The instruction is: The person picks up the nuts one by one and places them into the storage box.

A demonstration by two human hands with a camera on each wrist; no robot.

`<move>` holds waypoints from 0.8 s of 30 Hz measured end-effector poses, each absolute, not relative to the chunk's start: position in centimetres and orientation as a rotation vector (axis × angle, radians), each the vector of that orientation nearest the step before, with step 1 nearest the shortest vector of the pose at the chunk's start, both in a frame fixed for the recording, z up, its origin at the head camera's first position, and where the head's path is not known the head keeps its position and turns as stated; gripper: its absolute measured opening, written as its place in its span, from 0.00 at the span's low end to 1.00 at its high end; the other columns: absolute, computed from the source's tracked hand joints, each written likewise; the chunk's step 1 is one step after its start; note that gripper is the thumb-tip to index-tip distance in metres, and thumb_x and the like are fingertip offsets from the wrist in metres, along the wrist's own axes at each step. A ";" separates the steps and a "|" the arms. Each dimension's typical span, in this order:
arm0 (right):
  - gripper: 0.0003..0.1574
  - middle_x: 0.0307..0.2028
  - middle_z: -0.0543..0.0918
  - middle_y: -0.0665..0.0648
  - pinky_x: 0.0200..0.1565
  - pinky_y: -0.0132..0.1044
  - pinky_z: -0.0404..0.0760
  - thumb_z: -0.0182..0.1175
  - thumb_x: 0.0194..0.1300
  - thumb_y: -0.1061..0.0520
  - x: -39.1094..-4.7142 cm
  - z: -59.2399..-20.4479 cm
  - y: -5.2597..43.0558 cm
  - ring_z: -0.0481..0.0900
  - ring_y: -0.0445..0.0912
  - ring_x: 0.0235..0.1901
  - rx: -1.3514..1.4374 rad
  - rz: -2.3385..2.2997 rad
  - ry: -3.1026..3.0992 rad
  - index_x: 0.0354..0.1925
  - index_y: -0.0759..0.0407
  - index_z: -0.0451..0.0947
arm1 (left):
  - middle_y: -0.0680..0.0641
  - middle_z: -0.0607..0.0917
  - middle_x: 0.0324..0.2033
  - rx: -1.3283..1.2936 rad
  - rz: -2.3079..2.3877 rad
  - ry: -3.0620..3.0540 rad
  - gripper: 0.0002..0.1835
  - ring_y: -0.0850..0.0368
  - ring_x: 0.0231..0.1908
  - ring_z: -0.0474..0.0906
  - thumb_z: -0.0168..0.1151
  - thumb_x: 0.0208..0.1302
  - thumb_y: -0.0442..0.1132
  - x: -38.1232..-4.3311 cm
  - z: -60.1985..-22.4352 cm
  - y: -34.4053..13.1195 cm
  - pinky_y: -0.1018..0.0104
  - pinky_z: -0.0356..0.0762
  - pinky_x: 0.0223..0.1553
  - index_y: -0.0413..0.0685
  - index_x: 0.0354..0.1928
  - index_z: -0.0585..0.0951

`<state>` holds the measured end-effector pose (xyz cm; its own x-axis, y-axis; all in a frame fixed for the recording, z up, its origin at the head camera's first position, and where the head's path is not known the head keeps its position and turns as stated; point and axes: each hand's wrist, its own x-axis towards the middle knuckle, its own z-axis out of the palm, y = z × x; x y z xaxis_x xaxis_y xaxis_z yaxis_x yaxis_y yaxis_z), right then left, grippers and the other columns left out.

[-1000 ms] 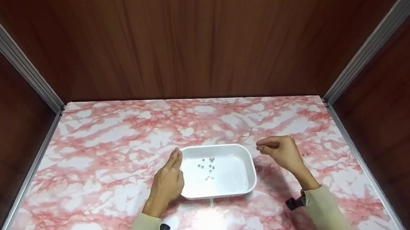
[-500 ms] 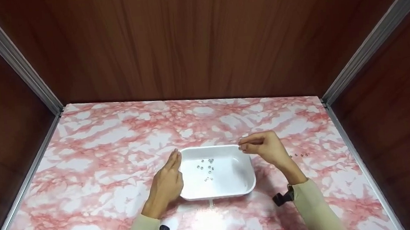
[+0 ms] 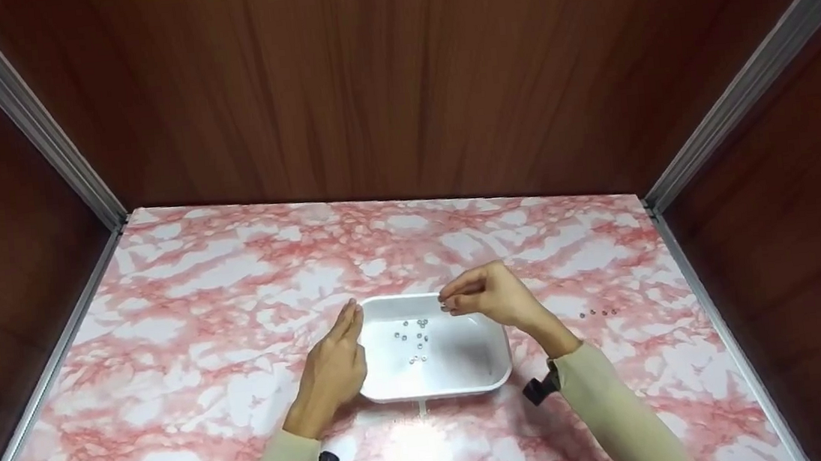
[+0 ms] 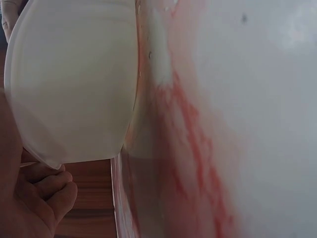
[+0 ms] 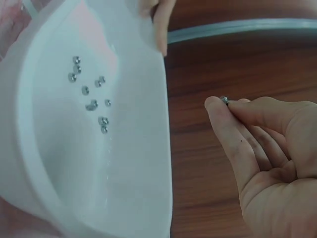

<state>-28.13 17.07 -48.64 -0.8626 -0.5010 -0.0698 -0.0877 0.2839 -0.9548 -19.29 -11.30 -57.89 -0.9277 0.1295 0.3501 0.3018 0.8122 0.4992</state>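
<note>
A white plastic tray (image 3: 472, 364) with raised walls sits on the table, and several small metal nuts (image 5: 85, 90) lie scattered on its floor. At the tray's left side my left hand (image 3: 333, 370) grips the rim; curled fingers (image 4: 57, 186) show against the tray's edge in the left wrist view. Above the tray's far right part is my right hand (image 3: 498, 297). Between its thumb and index fingertip it pinches one small nut (image 5: 224, 99), held above the tray floor.
To the right of the tray, several more nuts (image 3: 593, 311) lie in a short row on the red-and-white marbled table (image 3: 234, 277). Brown wood-grain panels (image 3: 366, 84) stand behind and at both sides, joined by grey metal strips.
My right hand has moved left with the pinched nut, from beside the tray to over it, uncovering the loose nuts on the table. The left hand stays at the rim.
</note>
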 end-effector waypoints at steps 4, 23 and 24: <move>0.12 0.46 0.90 0.73 0.48 0.42 0.91 0.64 0.67 0.70 -28.5 -48.8 16.0 0.93 0.56 0.45 -0.540 -1.559 2.169 0.47 0.72 0.88 | 0.36 0.72 0.76 -0.326 -0.818 -2.695 0.29 0.41 0.74 0.72 0.55 0.71 0.32 -19.3 -57.9 -11.3 0.50 0.77 0.68 0.30 0.73 0.70; 0.10 0.40 0.92 0.71 0.46 0.43 0.91 0.64 0.67 0.73 -29.0 -50.4 12.9 0.93 0.59 0.43 -0.488 -1.508 2.106 0.45 0.74 0.87 | 0.35 0.70 0.77 -0.351 -0.826 -2.718 0.30 0.38 0.72 0.73 0.54 0.73 0.32 -19.2 -57.8 -11.4 0.54 0.85 0.52 0.29 0.74 0.69; 0.10 0.40 0.92 0.71 0.46 0.43 0.91 0.64 0.67 0.73 -29.0 -50.5 12.8 0.93 0.58 0.43 -0.486 -1.503 2.106 0.45 0.74 0.87 | 0.35 0.70 0.77 -0.350 -0.822 -2.719 0.30 0.38 0.72 0.73 0.54 0.72 0.32 -19.2 -57.8 -11.4 0.53 0.85 0.54 0.29 0.74 0.69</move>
